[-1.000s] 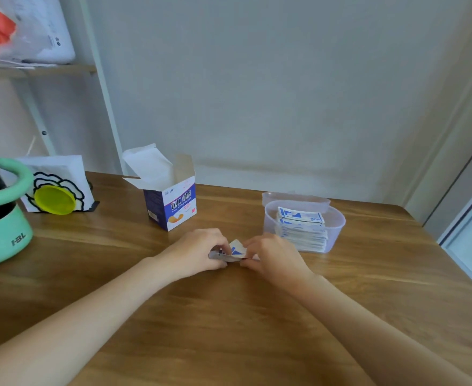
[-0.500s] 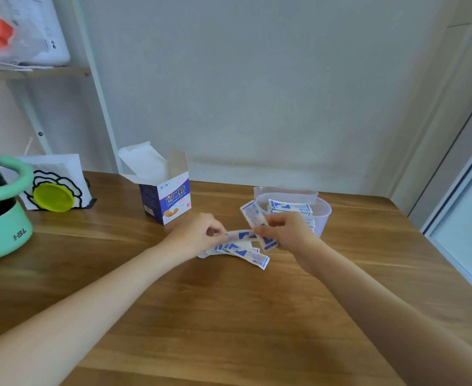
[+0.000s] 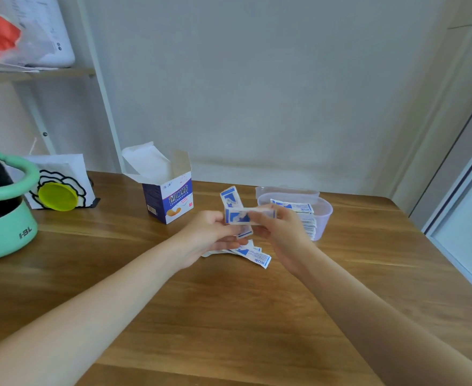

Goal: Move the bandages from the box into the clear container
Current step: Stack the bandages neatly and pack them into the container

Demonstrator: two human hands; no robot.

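While both hands (image 3: 257,232) grip bandages (image 3: 239,215), more fill the container (image 3: 324,215)

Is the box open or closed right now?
Open. The box stands upright on the table with its top flaps raised; whether bandages remain inside cannot be told.

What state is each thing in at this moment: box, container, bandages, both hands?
bandage box: upright, top flaps open.
clear container: open, partly filled with stacked bandages.
container lid: off, behind the container.
held bandages: lifted, gripped between both hands.
loose bandages: lying on the table.
left hand: grips the bandages.
right hand: grips the bandages.
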